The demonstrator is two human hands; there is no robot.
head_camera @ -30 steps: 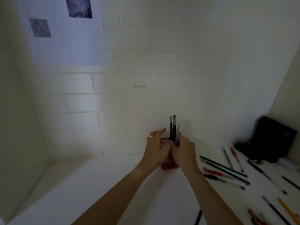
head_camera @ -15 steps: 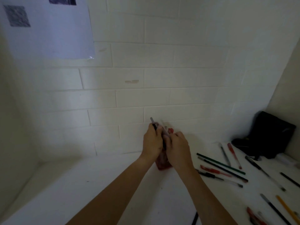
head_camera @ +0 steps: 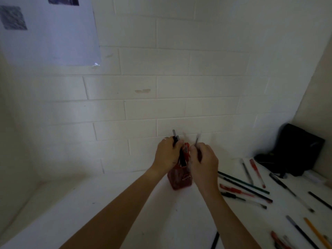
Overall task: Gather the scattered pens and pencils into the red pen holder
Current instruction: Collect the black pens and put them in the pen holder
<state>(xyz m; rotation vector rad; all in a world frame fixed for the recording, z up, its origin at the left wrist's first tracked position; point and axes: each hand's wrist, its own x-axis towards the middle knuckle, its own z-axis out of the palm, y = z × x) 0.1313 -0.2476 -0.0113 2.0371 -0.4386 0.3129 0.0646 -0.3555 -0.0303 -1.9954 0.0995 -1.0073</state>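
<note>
Scattered pens crowd right; left tabletop open.

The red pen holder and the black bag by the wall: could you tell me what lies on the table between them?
In the head view, scattered pens and pencils lie between the red pen holder and the black bag: a green pencil, red pens, dark ones.

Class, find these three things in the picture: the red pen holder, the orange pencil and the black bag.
red pen holder [head_camera: 179, 182], head view, on its front wall.
orange pencil [head_camera: 317, 234], head view, mid-shaft.
black bag [head_camera: 298, 150], head view, on its front face.
</note>
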